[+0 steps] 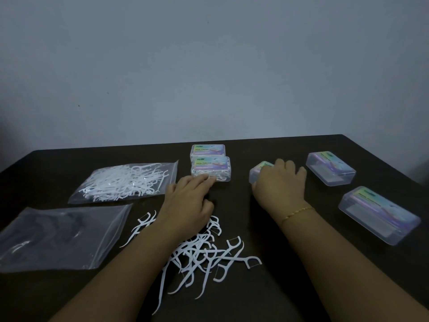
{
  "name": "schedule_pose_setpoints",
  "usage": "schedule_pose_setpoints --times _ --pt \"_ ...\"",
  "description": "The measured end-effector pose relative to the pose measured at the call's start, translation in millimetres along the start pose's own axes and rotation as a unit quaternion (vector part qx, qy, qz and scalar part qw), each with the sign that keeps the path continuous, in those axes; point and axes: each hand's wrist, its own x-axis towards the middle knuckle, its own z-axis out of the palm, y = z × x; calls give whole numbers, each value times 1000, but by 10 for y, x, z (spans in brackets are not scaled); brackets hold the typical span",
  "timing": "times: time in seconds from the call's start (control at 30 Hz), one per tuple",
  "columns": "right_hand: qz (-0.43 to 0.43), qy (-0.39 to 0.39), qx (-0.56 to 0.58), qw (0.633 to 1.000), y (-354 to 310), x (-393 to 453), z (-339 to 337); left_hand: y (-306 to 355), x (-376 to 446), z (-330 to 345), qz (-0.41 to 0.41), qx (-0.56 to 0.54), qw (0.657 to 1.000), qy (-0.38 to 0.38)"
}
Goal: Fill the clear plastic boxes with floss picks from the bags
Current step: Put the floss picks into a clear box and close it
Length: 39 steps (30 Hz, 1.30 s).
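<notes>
White floss picks on dark brown bench; clear boxes beside them bear pastel rainbow labels; gold bracelet.

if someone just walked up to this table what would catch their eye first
Probably the loose pile of white floss picks scattered on the dark table between the forearms. Next, the left hand touches a filled box at centre back, while the right hand covers another box. A bag of picks lies at the left.

Box mostly hidden under right hand, labels too blurred to read, empty bag cut by left edge
</notes>
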Motion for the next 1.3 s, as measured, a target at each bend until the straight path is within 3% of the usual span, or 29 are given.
schedule_pose_setpoints --times 0.1,0.27,0.4,0.87,1.03,1.17,1.3 --pt "-44 -38 0 998 -64 -140 -135 -1 -9 1 -1 -6 1000 5" --pt "-209 32 13 977 -276 -430 -72 -4 -28 12 -3 -46 999 27" --pt "-303 43 31 951 -364 -370 120 -33 -20 24 -12 -58 998 20" --pt "-351 132 27 926 -317 -269 157 -114 38 108 -40 -93 995 11" --pt "-354 120 41 927 -273 -236 116 -121 51 104 -41 -94 995 5" --pt "-327 77 157 929 -166 -169 40 -127 35 84 -37 -88 995 13" --pt "-247 208 233 917 -118 -77 79 -120 30 64 -40 -81 996 17"
